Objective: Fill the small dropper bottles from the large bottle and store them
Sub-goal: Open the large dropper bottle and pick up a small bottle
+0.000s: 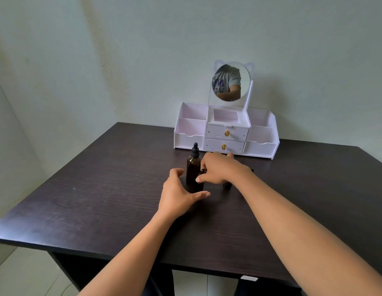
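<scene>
The large bottle [193, 165] stands upright on the desk [100, 199], dropper cap on and long axis vertical, in the middle of the desk ahead of you. Touching or just in front of its right side is a small dropper bottle [200, 185], also upright. It is dark and mostly covered, so its exact outline is hard to read.

Your right hand [220, 169] comes in from the right and arches over that small bottle. The fingers are curled and the thumb tip is against the bottle's near side, which looks like a pinch around its neck or cap. A second small bottle [227, 185] stands under your right wrist.

Your left hand [177, 194] is the nearer of your hands to the large bottle. It sits low on the desk just to the bottle's near left, holding nothing. The fingers are loosely curved toward the base and the thumb is spread out across the front. I cannot tell whether the fingertips touch the glass.

The next move probably depends on that left hand closing round the large bottle to steady it. Behind everything, near the wall, stands the white organiser [189, 141] with its open compartments.
</scene>
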Motion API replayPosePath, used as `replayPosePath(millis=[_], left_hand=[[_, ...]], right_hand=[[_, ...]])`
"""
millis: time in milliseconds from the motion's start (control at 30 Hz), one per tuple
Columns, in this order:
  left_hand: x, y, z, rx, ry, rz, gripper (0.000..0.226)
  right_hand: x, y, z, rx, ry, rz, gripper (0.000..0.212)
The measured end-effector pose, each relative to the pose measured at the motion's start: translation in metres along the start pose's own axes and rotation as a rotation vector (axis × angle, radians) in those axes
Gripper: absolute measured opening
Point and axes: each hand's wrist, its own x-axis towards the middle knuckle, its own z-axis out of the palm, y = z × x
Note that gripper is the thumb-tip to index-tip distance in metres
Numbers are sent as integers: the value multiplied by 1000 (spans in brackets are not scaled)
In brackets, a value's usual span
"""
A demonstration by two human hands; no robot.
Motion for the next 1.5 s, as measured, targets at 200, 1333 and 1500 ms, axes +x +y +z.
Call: replayPosePath(millis=[200, 1333, 1500], left_hand=[[-2, -9, 4, 192, 44, 108, 51], [10, -22, 8, 343, 7, 169, 42], [11, -21, 9, 346, -24, 163, 43]], right_hand=[[-7, -28, 4, -78, 13, -26, 40], [-6, -30, -18, 58, -8, -109, 25], [-5, -27, -21, 139, -29, -137, 24]])
